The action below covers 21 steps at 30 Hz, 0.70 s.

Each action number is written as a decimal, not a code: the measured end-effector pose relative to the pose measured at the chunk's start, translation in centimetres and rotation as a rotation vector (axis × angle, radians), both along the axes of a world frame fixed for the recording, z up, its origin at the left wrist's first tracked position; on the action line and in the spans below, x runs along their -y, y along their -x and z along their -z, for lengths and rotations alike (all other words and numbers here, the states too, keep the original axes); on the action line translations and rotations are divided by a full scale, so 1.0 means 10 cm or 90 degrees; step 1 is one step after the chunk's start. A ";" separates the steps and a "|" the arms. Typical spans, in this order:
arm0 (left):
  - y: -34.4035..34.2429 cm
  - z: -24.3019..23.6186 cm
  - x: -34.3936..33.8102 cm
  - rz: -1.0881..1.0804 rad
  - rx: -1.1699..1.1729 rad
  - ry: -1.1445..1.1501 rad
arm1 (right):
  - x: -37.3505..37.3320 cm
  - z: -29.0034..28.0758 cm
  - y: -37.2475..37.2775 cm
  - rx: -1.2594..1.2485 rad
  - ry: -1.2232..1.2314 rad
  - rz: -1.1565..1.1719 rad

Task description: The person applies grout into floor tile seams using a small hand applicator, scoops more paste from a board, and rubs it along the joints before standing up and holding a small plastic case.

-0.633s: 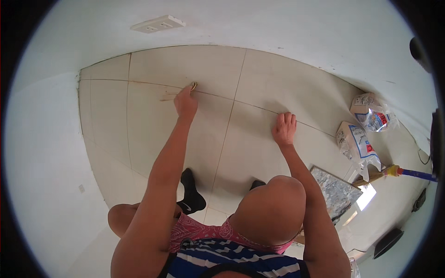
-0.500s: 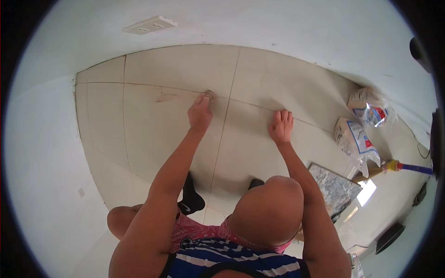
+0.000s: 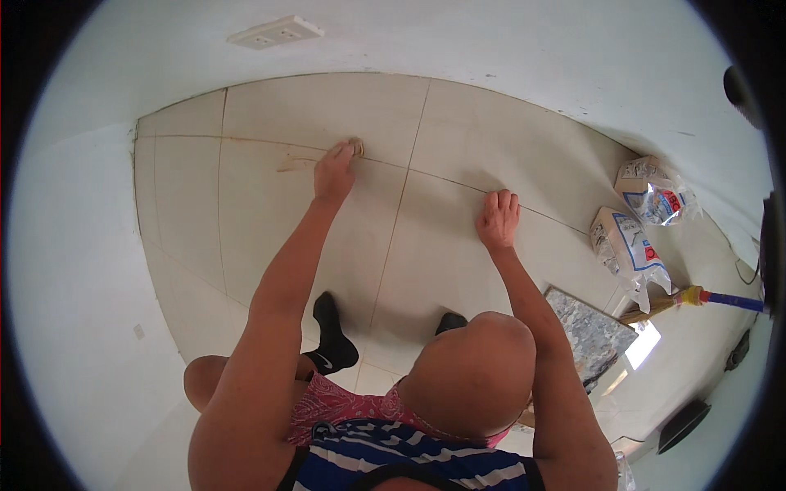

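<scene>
On the light floor tiles, my left hand presses down a small brownish wad, possibly a rag or scrubbing pad. Its fingers close over the wad, hiding most of it. It sits on the joint line between tiles. A brown smear lies on the tile just left of that hand. To the right, my right hand rests on the floor near the same joint, fingers curled in, with nothing seen in them.
Two opened plastic bags of pale powder stand at the right by the wall. Near them lie a broom and a grey marbled slab. A white wall with an outlet plate rises ahead. My knees are bent below.
My left hand has slid a little left and farther away along the joint with the wad. My right hand stays in nearly the same place.
</scene>
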State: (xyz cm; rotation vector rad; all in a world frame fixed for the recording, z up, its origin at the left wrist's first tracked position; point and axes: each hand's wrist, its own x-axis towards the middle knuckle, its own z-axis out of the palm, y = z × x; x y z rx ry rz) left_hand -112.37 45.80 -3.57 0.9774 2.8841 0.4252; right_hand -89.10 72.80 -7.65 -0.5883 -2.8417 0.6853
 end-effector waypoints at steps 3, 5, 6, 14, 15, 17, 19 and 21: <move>-0.03 0.04 -0.09 -0.009 -0.063 -0.025 | 0.00 0.02 0.10 -0.024 -0.023 -0.005; -0.44 0.08 0.05 0.033 -0.018 -0.030 | 0.00 0.04 0.04 -0.014 -0.025 -0.013; -0.43 0.08 0.10 0.052 -0.018 -0.061 | 0.02 0.03 0.00 -0.008 -0.022 -0.015; -0.31 0.11 -0.04 -0.132 -0.027 0.022 | 0.03 0.06 0.02 -0.023 -0.030 -0.008; -0.31 0.10 0.03 -0.070 -0.025 0.031 | 0.02 0.07 0.01 -0.020 -0.028 -0.005; -0.22 0.04 0.09 -0.008 -0.026 0.045 | -0.03 0.04 0.03 -0.003 -0.005 -0.004; 0.04 0.02 0.03 -0.037 -0.023 0.082 | -0.02 0.02 0.01 -0.011 -0.010 -0.001; -0.15 0.06 -0.06 -0.072 -0.015 0.094 | -0.03 0.06 0.03 -0.016 -0.023 0.004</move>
